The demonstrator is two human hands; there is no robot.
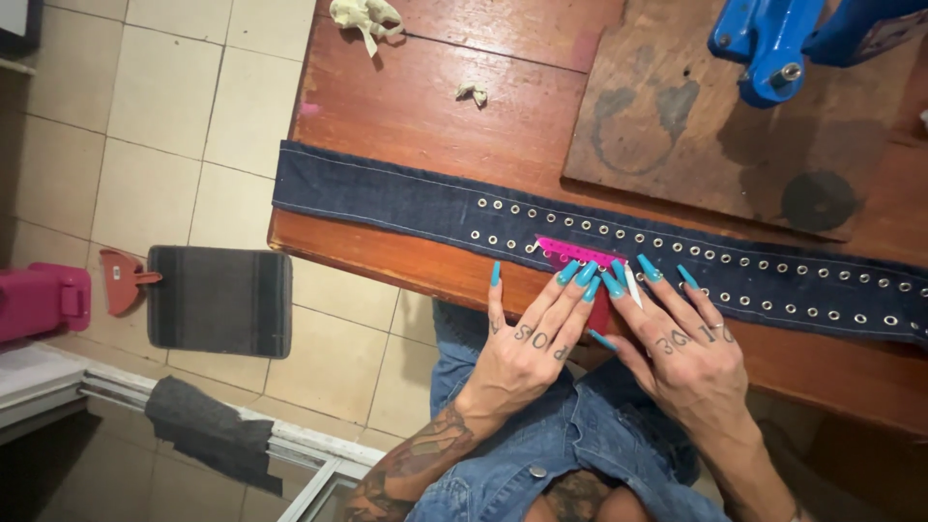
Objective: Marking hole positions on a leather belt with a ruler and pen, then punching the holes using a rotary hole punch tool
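Note:
A long dark denim strip (387,198) studded with two rows of metal eyelets lies across the brown wooden table (425,106). My left hand (527,338) rests at the table's front edge, its long turquoise nails pressing a small pink ruler (570,253) flat on the denim. My right hand (681,343) sits just beside it, fingers spread over the strip, with a thin white stick (632,283), perhaps a chalk pencil, pinched between its fingers and touching the ruler's end.
A blue metal press (773,43) stands at the back right on a worn wooden board (696,126). Cloth scraps (365,17) lie at the table's far edge. On the tiled floor are a striped mat (220,300), a red tool (121,278) and a pink case (39,300).

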